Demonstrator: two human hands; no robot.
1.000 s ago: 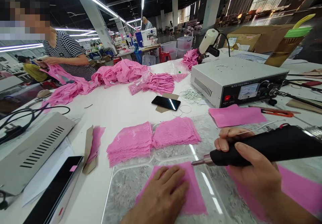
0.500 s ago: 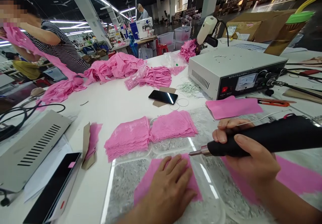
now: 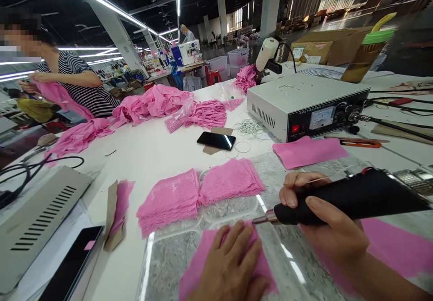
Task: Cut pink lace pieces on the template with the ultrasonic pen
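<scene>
Partly under the left hand (image 3: 233, 267), a pink cloth (image 3: 198, 265), cropped below.

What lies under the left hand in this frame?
A flat pink fabric piece, lying on a clear plate over a mottled grey surface. The left hand covers the fabric's middle, so nothing there can be checked.

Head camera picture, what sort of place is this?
Most likely a garment factory floor. Stacks of pink lace pieces lie on a long white table, a sewing machine stands at the back, and the right hand holds a black handheld tool with its tip near a pink fabric piece.
</scene>
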